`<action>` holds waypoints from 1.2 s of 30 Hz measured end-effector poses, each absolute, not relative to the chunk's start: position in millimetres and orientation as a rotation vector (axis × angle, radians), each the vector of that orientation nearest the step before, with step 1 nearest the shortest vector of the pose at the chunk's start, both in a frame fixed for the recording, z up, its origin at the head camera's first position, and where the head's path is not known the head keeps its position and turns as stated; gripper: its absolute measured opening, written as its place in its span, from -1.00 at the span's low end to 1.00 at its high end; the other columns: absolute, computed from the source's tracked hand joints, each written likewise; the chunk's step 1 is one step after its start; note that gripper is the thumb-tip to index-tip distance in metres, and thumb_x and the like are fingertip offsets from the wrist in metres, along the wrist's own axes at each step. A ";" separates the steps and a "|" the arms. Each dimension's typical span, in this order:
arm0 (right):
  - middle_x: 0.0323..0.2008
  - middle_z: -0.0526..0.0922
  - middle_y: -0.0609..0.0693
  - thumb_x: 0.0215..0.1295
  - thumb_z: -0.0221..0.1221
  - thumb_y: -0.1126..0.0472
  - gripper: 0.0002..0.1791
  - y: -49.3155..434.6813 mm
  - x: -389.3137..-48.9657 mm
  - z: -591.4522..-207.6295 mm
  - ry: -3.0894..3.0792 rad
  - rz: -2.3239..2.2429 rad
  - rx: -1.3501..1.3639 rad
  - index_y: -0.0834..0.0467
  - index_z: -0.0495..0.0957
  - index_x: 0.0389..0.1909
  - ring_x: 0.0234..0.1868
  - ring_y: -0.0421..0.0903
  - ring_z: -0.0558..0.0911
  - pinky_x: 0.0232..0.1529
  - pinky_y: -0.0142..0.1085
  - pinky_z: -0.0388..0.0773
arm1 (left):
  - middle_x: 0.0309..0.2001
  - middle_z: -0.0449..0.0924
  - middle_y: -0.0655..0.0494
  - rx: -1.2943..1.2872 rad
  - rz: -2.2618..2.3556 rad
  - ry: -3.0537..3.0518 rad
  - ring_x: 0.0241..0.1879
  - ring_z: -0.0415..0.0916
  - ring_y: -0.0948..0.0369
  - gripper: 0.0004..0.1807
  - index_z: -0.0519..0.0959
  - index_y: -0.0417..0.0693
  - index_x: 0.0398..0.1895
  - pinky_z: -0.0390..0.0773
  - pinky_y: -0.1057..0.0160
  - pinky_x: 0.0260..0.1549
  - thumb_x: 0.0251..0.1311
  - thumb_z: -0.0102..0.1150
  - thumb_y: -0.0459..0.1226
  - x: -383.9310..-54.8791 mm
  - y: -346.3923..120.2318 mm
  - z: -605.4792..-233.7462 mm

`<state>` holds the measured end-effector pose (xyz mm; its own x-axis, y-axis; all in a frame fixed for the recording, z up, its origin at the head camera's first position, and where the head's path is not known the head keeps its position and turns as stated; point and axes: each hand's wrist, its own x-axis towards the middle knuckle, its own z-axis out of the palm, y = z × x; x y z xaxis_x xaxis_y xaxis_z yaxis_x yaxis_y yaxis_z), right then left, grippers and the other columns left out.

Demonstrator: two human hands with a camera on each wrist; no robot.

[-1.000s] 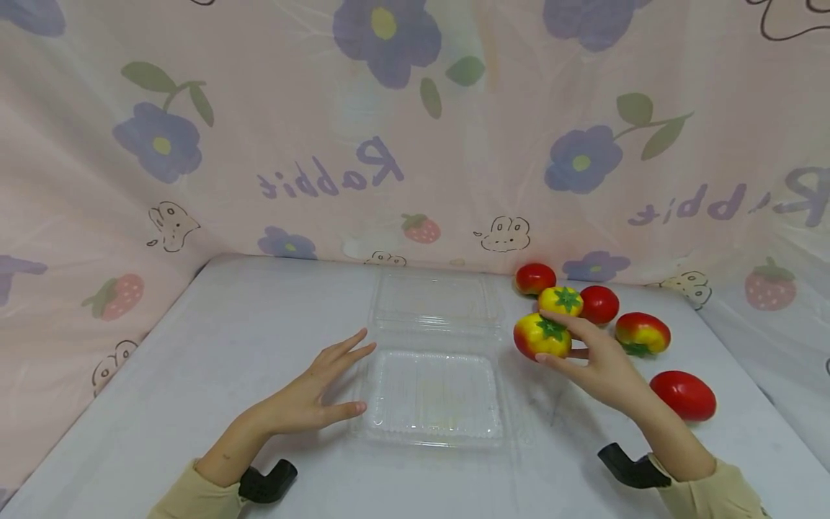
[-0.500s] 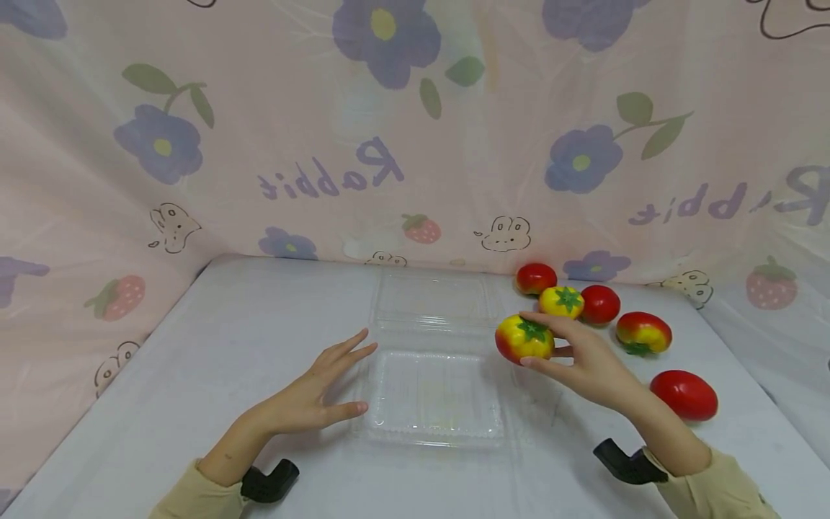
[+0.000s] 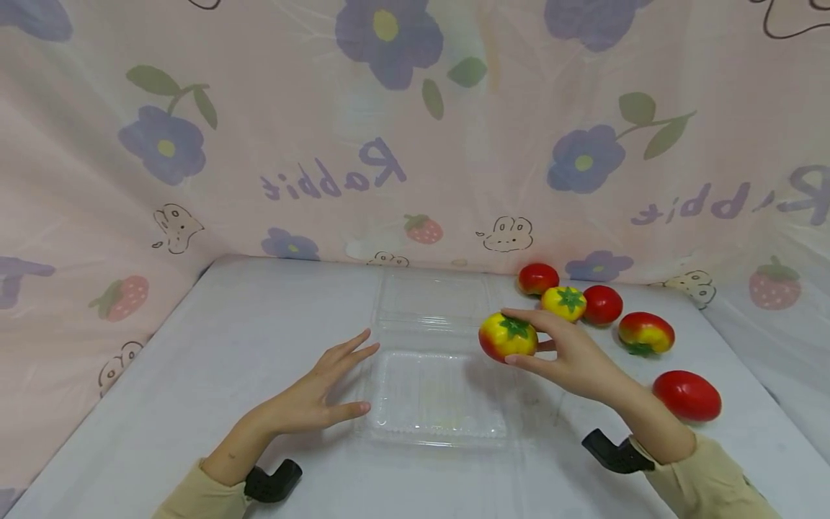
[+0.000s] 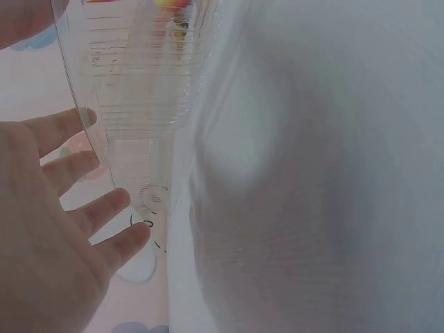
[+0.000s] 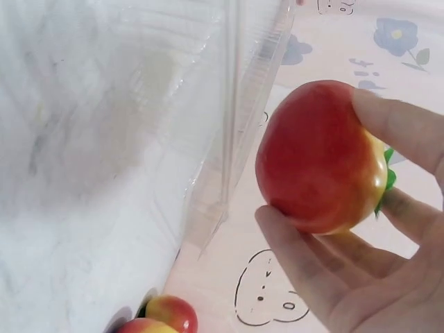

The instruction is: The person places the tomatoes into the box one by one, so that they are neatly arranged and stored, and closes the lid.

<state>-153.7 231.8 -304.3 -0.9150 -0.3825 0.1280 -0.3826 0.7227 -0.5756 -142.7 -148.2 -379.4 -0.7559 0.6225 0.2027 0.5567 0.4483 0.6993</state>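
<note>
A red and yellow toy tomato with a green calyx (image 3: pixel 508 337) is gripped between the thumb and fingers of my right hand (image 3: pixel 570 357), above the right side of a clear plastic clamshell box (image 3: pixel 437 440). In the right wrist view the red underside of the tomato (image 5: pixel 312 159) shows, apart from the box. My left hand (image 3: pixel 318 393) is at the box's left edge with its fingers spread. From the left wrist view, the left fingertips (image 4: pixel 119 201) lie at or against the clear rim; whether they press it, I cannot tell. The lid (image 3: pixel 431 295) lies folded back, away from me.
Several more toy tomatoes lie on the right of the white table: a red one (image 3: pixel 687 396), a red-yellow one (image 3: pixel 646 333), another red one (image 3: pixel 602 304), a yellow one (image 3: pixel 564 303) and a red one at the back (image 3: pixel 538 278). A printed curtain (image 3: pixel 454 158) hangs behind.
My right hand has carried the tomato leftward, from beside the other tomatoes to over the box's right edge. The left hand has stayed in place.
</note>
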 end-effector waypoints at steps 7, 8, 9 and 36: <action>0.18 0.53 0.03 0.11 0.37 0.03 -0.32 221.6 -155.6 -298.1 -2.907 1.010 0.691 0.03 0.41 0.27 0.13 0.03 0.51 -0.06 -0.15 0.65 | 0.55 -0.20 0.04 1.045 1.209 2.594 0.47 -0.17 -0.13 -0.20 0.10 0.12 0.49 0.09 -0.46 0.19 0.22 0.21 -0.07 -141.9 -147.2 -377.2; 0.18 0.53 0.03 0.12 0.36 0.03 -0.33 220.0 -156.1 -297.5 -2.904 1.016 0.701 0.03 0.41 0.28 0.13 0.04 0.51 -0.06 -0.14 0.65 | 0.55 -0.20 0.04 1.041 1.210 2.591 0.47 -0.17 -0.13 -0.20 0.10 0.12 0.49 0.09 -0.46 0.19 0.22 0.21 -0.07 -141.8 -147.1 -377.0; 0.18 0.53 0.04 0.12 0.35 0.03 -0.33 218.2 -156.6 -296.8 -2.901 1.020 0.714 0.03 0.41 0.28 0.13 0.04 0.51 -0.06 -0.14 0.65 | 0.55 -0.21 0.04 1.039 1.211 2.588 0.47 -0.17 -0.13 -0.20 0.10 0.11 0.49 0.09 -0.46 0.19 0.22 0.21 -0.07 -141.8 -146.9 -376.8; 0.23 0.49 0.01 0.14 0.35 0.08 -0.31 167.4 -176.4 -307.1 -2.941 1.104 0.918 0.05 0.36 0.31 0.16 -0.01 0.50 -0.01 -0.20 0.62 | 0.55 -0.21 0.08 0.988 1.226 2.572 0.48 -0.17 -0.09 -0.20 0.12 0.17 0.48 0.06 -0.42 0.24 0.19 0.22 -0.05 -142.2 -143.2 -378.5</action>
